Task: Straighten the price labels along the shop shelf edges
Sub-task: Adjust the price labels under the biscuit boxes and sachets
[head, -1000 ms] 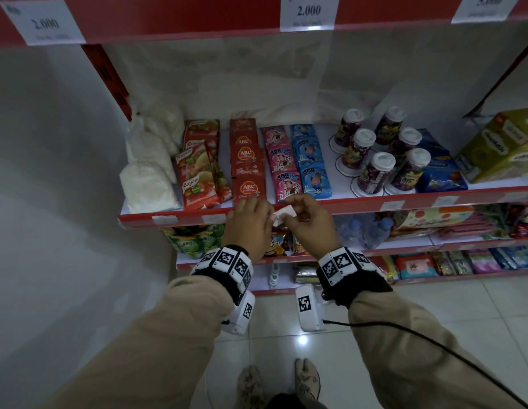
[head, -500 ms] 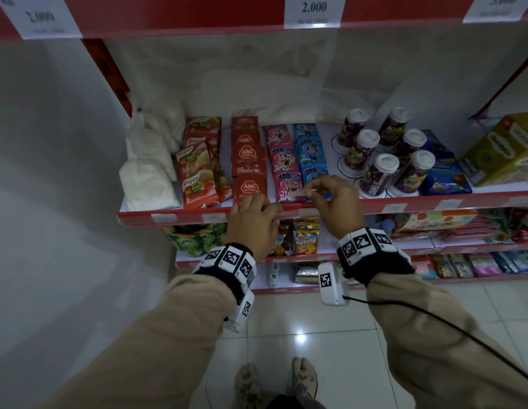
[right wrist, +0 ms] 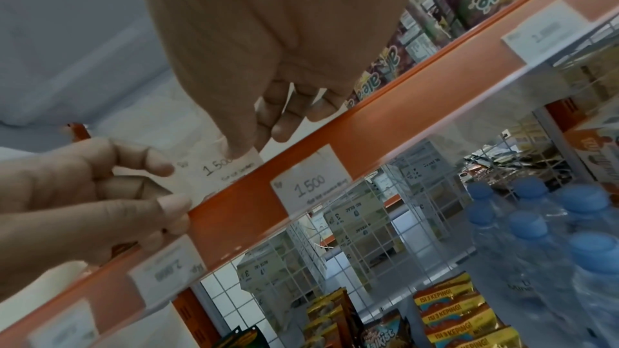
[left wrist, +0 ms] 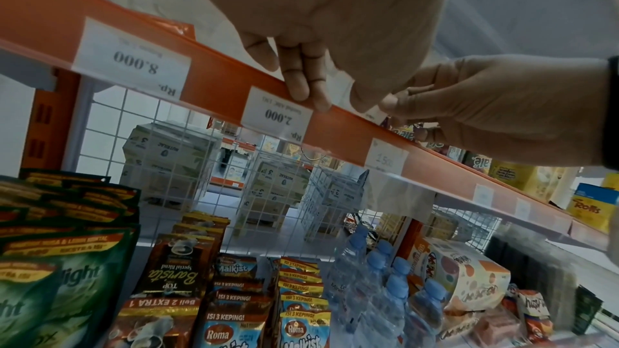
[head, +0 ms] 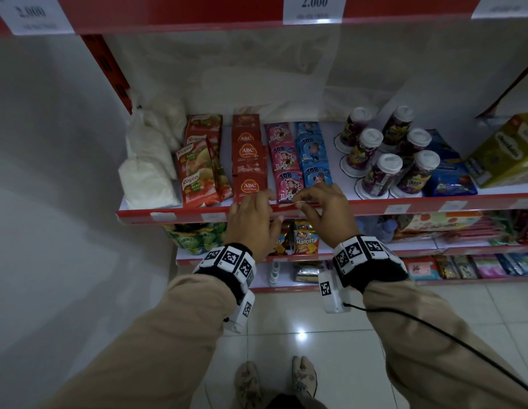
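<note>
Price label (right wrist: 221, 168) pinched by right hand (head: 324, 211) fingers, left hand (head: 251, 219) fingers on red shelf edge (head: 404, 202)

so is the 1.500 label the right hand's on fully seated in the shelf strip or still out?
Partly out. The 1.500 label sticks up above the strip, right hand pinching its top edge; the neighbouring 1.500 label sits flush.

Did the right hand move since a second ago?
Yes. The right hand, holding a price label, moved right along the red shelf edge, from below the ABC sachets toward the cups.
</note>
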Motion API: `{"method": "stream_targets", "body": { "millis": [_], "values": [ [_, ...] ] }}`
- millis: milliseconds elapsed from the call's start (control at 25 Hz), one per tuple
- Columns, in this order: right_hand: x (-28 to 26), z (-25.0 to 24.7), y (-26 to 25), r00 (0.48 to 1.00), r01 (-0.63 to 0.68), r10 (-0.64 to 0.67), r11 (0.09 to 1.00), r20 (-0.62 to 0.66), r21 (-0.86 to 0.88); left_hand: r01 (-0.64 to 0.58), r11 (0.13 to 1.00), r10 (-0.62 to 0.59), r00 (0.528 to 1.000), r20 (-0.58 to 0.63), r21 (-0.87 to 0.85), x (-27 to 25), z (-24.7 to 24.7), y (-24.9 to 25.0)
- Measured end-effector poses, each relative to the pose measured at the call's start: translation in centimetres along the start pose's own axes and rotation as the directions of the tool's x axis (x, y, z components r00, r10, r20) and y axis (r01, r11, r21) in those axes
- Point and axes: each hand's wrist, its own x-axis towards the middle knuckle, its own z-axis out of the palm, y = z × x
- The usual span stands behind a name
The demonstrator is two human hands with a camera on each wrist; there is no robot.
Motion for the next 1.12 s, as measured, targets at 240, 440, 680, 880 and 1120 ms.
{"method": "stream_targets", "body": {
  "millis": [240,440,680,880,1120],
  "values": [
    [-0.1,-0.1,0.2,0.995,0.026,-0.018,0.996,0.095,-0.084,-0.089,0.974,0.086,0.996,0.025,0.21,0.1,0.3,0.0],
    [-0.4,-0.8,0.6,0.991,0.046,-0.007,0.954,0.131,-0.295,-0.11,0.948,0.112,0.994,0.01,0.299,0.1,0.4,0.2],
    [-1.5,-1.9,1.0,0.988,0.024,0.043,0.912,0.152,-0.41,-0.14,0.902,0.127,0.99,0.058,0.409,0.3,0.3,0.6],
    [-1.2,-2.2,1.2,0.983,0.031,0.047,0.909,0.178,-0.416,-0.186,0.873,0.17,0.983,0.076,0.451,0.3,0.2,0.9],
    [-1.6,-1.9,1.1,0.992,0.067,-0.018,0.913,0.125,-0.403,-0.206,0.869,0.168,0.978,0.124,0.451,0.0,0.0,0.8]
  ]
}}
